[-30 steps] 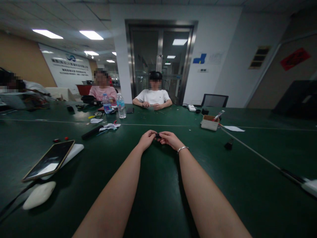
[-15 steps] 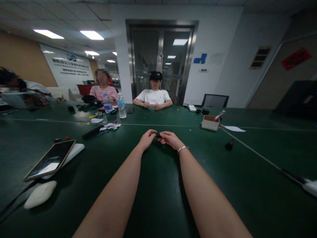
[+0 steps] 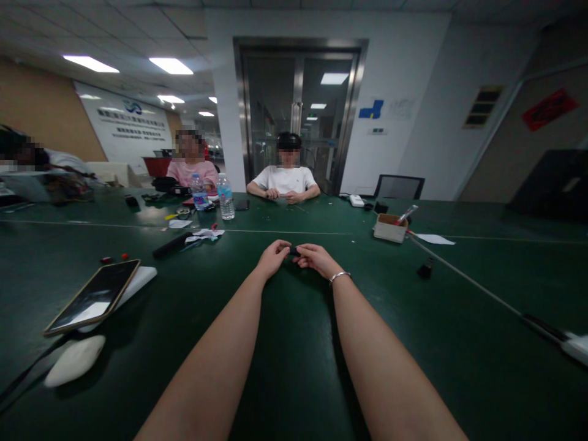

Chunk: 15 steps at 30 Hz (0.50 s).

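Small black piece [image 3: 293, 250], pinched between left hand [image 3: 272, 257] and right hand [image 3: 318, 260], beyond and right of smartphone [image 3: 94, 297]; seemingly at two-handed handling, calling for steady fingertips.

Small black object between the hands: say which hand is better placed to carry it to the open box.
Right, probably: the right hand has fingertips on the small black object and sits nearer the open box; the left hand, also gripping, is farther.
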Tool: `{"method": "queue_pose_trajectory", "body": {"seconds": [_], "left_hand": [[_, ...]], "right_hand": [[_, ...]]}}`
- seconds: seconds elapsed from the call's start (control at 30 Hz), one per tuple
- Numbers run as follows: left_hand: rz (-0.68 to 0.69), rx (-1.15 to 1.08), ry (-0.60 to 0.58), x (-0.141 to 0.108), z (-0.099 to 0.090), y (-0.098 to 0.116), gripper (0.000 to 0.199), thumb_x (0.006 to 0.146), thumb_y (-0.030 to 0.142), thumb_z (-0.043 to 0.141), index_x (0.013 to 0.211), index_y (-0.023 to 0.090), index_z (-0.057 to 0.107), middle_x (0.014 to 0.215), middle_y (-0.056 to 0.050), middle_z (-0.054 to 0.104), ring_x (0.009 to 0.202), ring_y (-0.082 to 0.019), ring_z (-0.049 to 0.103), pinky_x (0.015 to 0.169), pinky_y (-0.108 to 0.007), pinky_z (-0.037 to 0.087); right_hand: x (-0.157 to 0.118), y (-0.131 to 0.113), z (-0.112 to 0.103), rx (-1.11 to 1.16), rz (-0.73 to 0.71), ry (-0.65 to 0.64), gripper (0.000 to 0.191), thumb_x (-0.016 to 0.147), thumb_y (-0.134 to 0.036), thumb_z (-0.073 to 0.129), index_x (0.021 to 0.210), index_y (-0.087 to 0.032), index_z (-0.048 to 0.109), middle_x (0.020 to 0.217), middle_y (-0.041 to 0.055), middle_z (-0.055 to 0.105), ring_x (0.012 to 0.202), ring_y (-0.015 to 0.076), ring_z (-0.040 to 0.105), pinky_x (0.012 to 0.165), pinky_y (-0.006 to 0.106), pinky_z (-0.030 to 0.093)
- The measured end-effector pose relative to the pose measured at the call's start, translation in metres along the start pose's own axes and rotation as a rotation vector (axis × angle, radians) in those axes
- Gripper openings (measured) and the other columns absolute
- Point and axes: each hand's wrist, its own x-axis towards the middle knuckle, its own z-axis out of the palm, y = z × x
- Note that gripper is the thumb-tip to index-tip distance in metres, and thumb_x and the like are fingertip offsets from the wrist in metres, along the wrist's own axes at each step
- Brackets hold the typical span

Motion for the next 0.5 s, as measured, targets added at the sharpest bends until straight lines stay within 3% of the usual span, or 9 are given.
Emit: {"method": "queue_pose_trajectory", "body": {"seconds": [0.13, 0.33, 0.43, 0.5], "left_hand": [[0.06, -0.006, 0.018, -0.0011, -0.0016, 0.0031, 0.025, 0.072, 0.02, 0.063, 0.097, 0.016, 0.062, 0.083, -0.004, 0.063, 0.078, -0.015, 0.059, 0.079, -0.031, 0.047], [0.066, -0.065, 0.009, -0.0017, -0.0027, 0.0075, 0.027, 0.069, 0.017, 0.066, 0.095, 0.015, 0.061, 0.093, -0.007, 0.065, 0.088, -0.016, 0.061, 0.086, -0.035, 0.047], [0.062, -0.067, 0.003, -0.0007, -0.0031, 0.006, 0.025, 0.068, 0.017, 0.067, 0.093, 0.015, 0.062, 0.095, -0.007, 0.065, 0.089, -0.016, 0.061, 0.087, -0.035, 0.047], [0.059, -0.067, 0.003, 0.0001, -0.0033, 0.0044, 0.024, 0.068, 0.017, 0.067, 0.092, 0.014, 0.062, 0.093, -0.007, 0.065, 0.087, -0.016, 0.061, 0.087, -0.035, 0.047]], "right_hand": [[0.0001, 0.0, 0.0007, -0.004, -0.006, 0.03, 0.008, 0.085, -0.019, 0.06, 0.088, -0.012, 0.056, 0.061, 0.0065, 0.068, 0.046, 0.008, 0.06, 0.048, 0.016, 0.052], [0.0032, 0.0031, -0.0001, -0.055, -0.017, 0.032, 0.02, 0.086, -0.03, 0.059, 0.078, -0.014, 0.051, 0.055, 0.0062, 0.065, 0.044, 0.0089, 0.058, 0.042, 0.015, 0.048], [0.0028, 0.0034, -0.0012, -0.035, -0.029, 0.03, 0.016, 0.082, -0.023, 0.064, 0.084, -0.015, 0.05, 0.058, 0.0023, 0.064, 0.045, 0.0084, 0.059, 0.043, 0.016, 0.049], [0.0014, 0.0025, -0.0014, 0.004, -0.053, 0.028, 0.025, 0.076, -0.013, 0.068, 0.092, -0.017, 0.05, 0.064, -0.0016, 0.063, 0.047, 0.0079, 0.061, 0.045, 0.016, 0.051]]}}
